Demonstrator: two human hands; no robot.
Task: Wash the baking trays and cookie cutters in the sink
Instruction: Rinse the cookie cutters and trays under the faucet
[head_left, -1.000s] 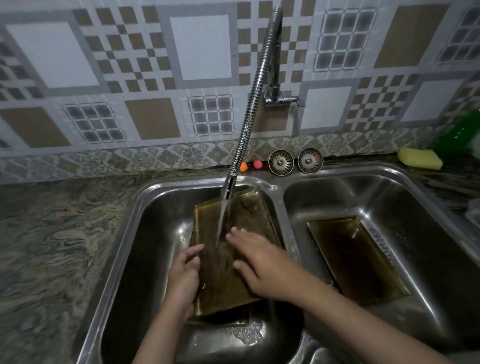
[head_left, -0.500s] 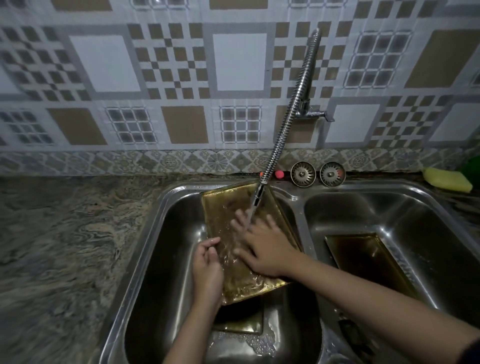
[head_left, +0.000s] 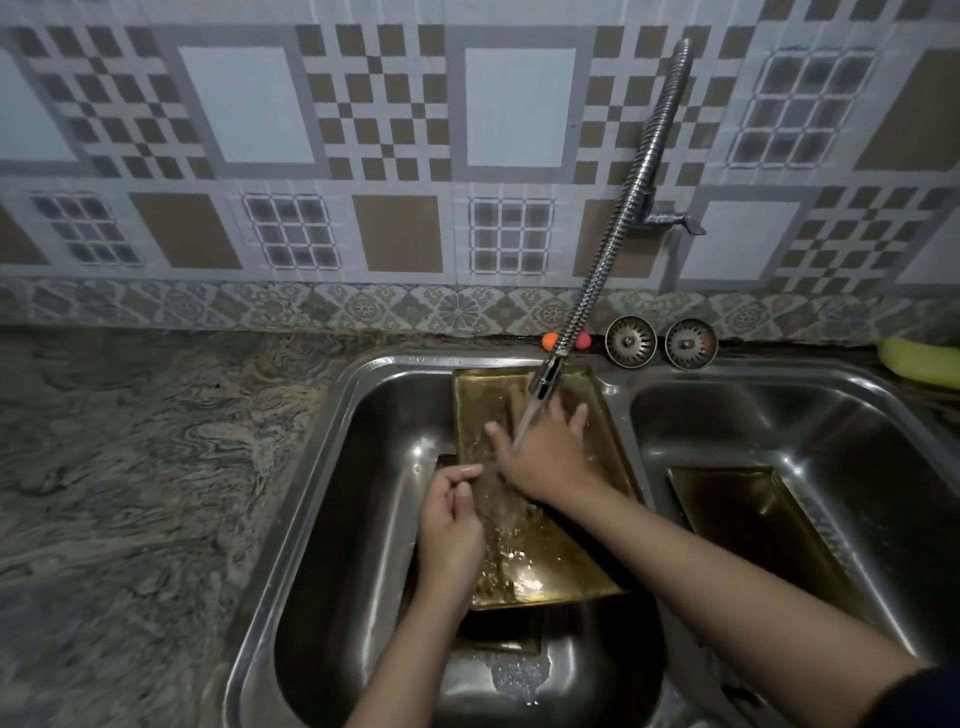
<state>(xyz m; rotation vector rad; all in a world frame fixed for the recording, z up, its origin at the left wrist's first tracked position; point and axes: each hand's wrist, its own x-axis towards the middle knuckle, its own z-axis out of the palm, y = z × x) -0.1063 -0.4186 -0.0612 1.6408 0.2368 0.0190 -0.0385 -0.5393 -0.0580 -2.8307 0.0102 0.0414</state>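
Baking tray (head_left: 540, 566): gold-coloured, propped aslant in the left basin, its far edge leaning at the basin's back rim, near edge low over a darker tray barely visible beneath.
Left hand (head_left: 449, 525): grips the tray's left edge, fingers curled over the rim, steadying it.
Right hand (head_left: 545, 457): lies flat on the tray's upper face, fingers spread and straight, rubbing where the water lands; the forearm crosses in from the lower right corner.
Hands together: close, not touching, both on the same tray.
Tap (head_left: 618, 228): a flexible metal hose from the wall, its stream striking just beside the right hand.
Second tray (head_left: 748, 514): lies tilted in the right basin, untouched now.
Progress: judged mid-task; one tray under rinse, at least two others waiting, no cookie cutters in view.
Sink (head_left: 332, 447): suds near the left basin's front edge.
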